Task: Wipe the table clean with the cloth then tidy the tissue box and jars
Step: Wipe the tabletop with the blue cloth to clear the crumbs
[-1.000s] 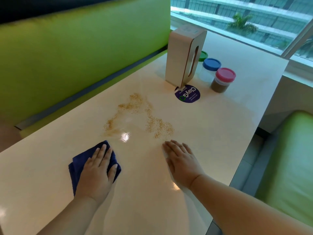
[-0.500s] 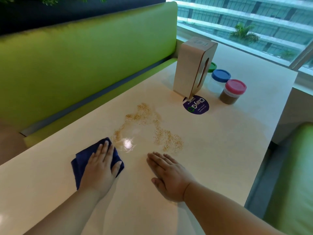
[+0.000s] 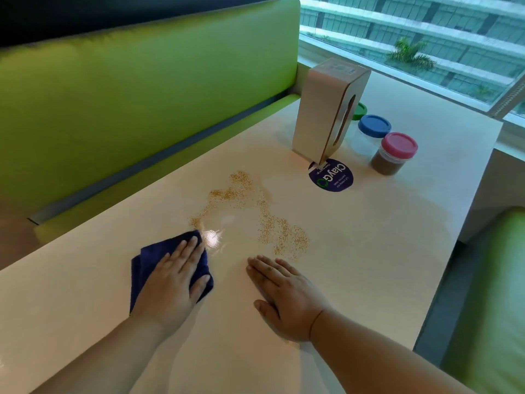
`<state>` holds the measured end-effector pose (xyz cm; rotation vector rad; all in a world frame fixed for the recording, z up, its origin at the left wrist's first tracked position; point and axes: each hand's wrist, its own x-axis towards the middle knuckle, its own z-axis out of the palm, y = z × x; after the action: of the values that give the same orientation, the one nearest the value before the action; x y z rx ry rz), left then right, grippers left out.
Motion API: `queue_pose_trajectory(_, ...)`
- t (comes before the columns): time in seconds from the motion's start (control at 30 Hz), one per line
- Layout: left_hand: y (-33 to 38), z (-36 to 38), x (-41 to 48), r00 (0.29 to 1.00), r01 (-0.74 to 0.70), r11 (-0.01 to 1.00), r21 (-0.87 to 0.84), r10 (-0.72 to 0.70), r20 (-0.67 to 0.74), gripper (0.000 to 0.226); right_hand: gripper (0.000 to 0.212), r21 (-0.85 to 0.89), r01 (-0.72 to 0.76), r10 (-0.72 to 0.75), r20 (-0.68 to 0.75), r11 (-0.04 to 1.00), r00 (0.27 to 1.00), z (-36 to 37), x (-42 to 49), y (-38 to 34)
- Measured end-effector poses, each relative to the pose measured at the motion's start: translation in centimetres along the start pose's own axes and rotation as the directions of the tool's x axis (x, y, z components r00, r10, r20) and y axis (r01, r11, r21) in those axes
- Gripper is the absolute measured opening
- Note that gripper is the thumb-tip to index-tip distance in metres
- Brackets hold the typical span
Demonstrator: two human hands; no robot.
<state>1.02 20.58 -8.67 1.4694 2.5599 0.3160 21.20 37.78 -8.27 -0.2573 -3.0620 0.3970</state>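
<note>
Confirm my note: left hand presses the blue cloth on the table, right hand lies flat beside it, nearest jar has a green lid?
One slip: in the head view the nearest jar has a pink lid. The left hand on the blue cloth and the flat right hand are as noted.

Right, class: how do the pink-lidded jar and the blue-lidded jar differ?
The pink-lidded jar holds brown contents; the blue-lidded jar looks clear. The pink-lidded jar stands nearer the viewer; the blue-lidded jar sits behind it, closer to the tissue box. Both are upright with lids on.
</note>
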Motion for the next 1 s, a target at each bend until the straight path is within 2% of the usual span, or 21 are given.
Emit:
queue_pose_trajectory(0.07,-1.2,-0.4,0.4,0.999,0.029,1.0,-0.003,-0.029,-0.018,0.079,0.062,-0.004,0.001,-0.001,-0.004,1.0,1.0,0.0,0.0,0.0)
queue_pose_trajectory(0.2,-0.4,-0.5,2.2,0.958,0.272,0.962,-0.009,-0.272,-0.088,0.066,0.062,-0.001,-0.002,0.002,-0.002,1.0,1.0,-0.1,0.0,-0.1)
queue_pose_trajectory(0.23,0.3,-0.3,2.2,0.959,0.271,0.963,-0.008,-0.271,-0.08,0.065,0.062,-0.001,-0.001,0.001,0.0,1.0,1.0,-0.1,0.0,0.0)
queue_pose_trajectory(0.33,1.0,0.2,1.0,0.995,0.093,0.996,0.0,-0.093,-0.034,0.075,0.062,0.009,-0.01,0.01,0.012,1.0,1.0,-0.1,0.0,-0.1)
queue_pose_trajectory(0.4,-0.2,-0.1,0.9,0.999,0.032,0.999,0.0,-0.032,-0.029,0.074,0.062,0.012,-0.008,0.008,0.006,1.0,1.0,-0.2,0.0,-0.1)
queue_pose_trajectory(0.43,-1.0,-0.4,1.4,0.997,0.058,0.998,-0.001,-0.058,-0.042,0.07,0.062,0.01,-0.005,0.005,0.002,1.0,1.0,-0.1,0.0,-0.1)
queue_pose_trajectory(0.57,-1.6,-1.1,4.1,0.95,0.304,0.953,-0.006,-0.304,-0.072,0.063,0.062,0.006,-0.008,0.008,-0.001,1.0,1.0,-0.1,0.1,0.0)
queue_pose_trajectory(0.63,-0.5,-0.8,4.3,0.956,0.286,0.958,0.001,-0.285,-0.064,0.063,0.062,0.004,-0.005,0.005,0.001,1.0,1.0,-0.1,0.1,0.0)
queue_pose_trajectory(0.73,-0.2,-0.5,3.2,0.995,0.097,0.995,0.021,-0.096,-0.024,0.067,0.062,0.006,-0.009,0.009,0.009,1.0,1.0,-0.1,0.0,-0.1)
queue_pose_trajectory(0.8,-1.5,-0.9,3.2,0.999,0.037,0.999,0.037,-0.037,-0.008,0.074,0.062,0.008,-0.011,0.011,0.007,1.0,1.0,-0.1,0.1,0.0)
queue_pose_trajectory(1.0,-1.1,-1.1,5.5,0.972,0.232,0.973,0.018,-0.231,-0.041,0.061,0.063,0.007,-0.019,0.019,0.012,1.0,1.0,0.0,0.0,-0.1)
